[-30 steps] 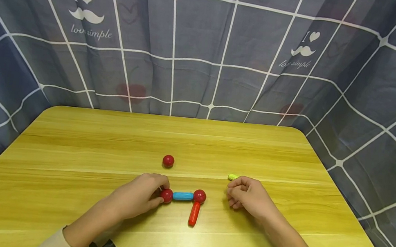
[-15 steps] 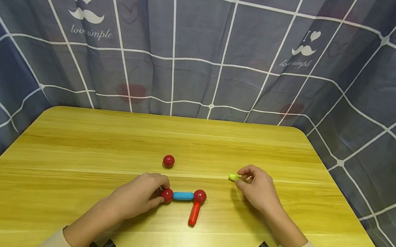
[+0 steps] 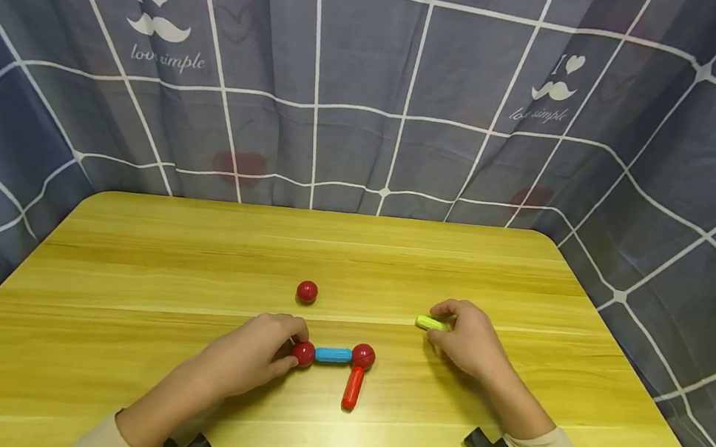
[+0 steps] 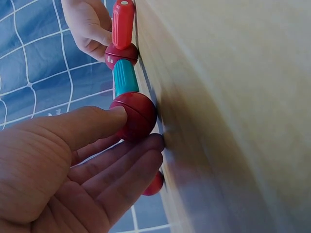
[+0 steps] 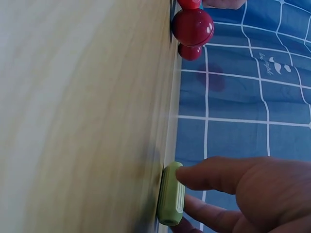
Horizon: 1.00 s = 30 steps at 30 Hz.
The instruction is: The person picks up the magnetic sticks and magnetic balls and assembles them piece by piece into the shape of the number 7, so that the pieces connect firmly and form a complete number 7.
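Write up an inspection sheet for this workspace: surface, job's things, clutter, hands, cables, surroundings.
Surface: wooden table, light grain.
Job's things: joined chain of two red balls, a blue rod and a red rod; green rod lying apart to the right.
Clutter: loose red ball behind the chain.
Hands: left hand pinches the chain's left ball; right hand pinches the green rod on the table.
Cables: nothing seen.
Surroundings: blue checked cloth on three sides.
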Available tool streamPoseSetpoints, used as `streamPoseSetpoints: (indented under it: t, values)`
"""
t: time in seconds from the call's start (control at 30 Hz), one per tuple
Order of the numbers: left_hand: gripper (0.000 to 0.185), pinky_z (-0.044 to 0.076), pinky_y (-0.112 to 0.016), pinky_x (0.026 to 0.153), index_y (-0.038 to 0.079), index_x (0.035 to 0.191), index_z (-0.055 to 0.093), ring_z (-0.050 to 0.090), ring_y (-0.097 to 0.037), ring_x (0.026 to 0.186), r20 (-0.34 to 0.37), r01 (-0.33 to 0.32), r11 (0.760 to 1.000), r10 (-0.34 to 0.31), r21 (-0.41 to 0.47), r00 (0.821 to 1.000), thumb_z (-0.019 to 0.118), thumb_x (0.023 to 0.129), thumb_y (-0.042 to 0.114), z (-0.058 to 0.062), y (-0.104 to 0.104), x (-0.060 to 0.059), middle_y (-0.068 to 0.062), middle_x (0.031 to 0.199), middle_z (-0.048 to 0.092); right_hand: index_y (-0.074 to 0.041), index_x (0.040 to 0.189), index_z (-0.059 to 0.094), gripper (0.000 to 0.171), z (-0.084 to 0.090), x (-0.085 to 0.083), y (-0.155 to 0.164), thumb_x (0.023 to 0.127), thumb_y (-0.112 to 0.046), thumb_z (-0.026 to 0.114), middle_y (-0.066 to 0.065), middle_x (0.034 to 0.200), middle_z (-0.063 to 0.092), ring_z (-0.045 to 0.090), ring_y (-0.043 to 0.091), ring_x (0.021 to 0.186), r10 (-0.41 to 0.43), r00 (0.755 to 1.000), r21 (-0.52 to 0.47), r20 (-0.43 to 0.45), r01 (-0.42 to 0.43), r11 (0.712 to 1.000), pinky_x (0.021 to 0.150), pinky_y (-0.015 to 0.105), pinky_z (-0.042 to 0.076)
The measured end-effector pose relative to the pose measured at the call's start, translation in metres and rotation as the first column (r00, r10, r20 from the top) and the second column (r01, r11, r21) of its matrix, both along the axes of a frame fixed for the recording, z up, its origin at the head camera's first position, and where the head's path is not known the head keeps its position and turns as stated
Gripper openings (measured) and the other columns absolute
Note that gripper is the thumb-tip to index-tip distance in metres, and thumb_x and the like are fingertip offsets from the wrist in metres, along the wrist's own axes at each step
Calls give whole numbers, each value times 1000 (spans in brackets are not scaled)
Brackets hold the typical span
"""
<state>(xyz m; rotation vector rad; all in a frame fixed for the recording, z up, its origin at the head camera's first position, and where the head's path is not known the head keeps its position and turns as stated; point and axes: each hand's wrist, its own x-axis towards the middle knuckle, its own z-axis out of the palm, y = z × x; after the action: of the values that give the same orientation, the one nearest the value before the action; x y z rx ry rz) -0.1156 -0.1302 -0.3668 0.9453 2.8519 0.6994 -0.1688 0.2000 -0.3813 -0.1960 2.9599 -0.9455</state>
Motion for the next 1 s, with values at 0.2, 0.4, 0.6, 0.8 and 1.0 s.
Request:
streamPoseSetpoints:
  t: [0.2,0.4,0.6,0.8,1.0]
  values:
    - [10,46,-22,66,17,90,59,53,-5,74,33,1,1000,-2,8,999,67,83,17,0,1,0,10,82,57,-9,100,65,27,-2,-1,0,75,-15,72,3,93,61,52,17,77,49,999,29,-7,-48,998,70,34,42]
    - [10,46,-22,66,18,90,59,52,-3,74,38,3,1000,-3,1,999,67,83,17,-1,1,0,10,82,57,-11,98,66,24,-3,-1,-1,75,-15,71,3,91,60,53,19,79,57,998,63,-24,-55,996,71,36,43]
    - [12,46,-23,67,17,91,59,52,-4,75,18,-5,1000,5,-13,1000,68,82,17,0,1,1,10,82,57,-12,98,65,23,-4,-1,-1,76,-16,71,3,91,59,53,19,80,48,998,92,-30,-46,995,71,37,43]
    - [12,46,-24,67,17,91,59,52,-5,75,5,-3,1000,3,-13,1000,68,82,17,0,1,1,10,82,57,-12,97,65,21,-4,-1,-1,77,-15,70,1,88,60,54,17,79,53,998,91,-44,-49,995,71,37,43]
    - [11,46,-23,66,18,90,59,51,-4,74,16,-3,1000,3,-6,1000,67,82,17,-1,1,1,11,82,57,-14,95,65,19,-4,-1,-1,77,-16,70,0,85,59,52,15,76,48,998,91,-39,-44,995,69,36,42]
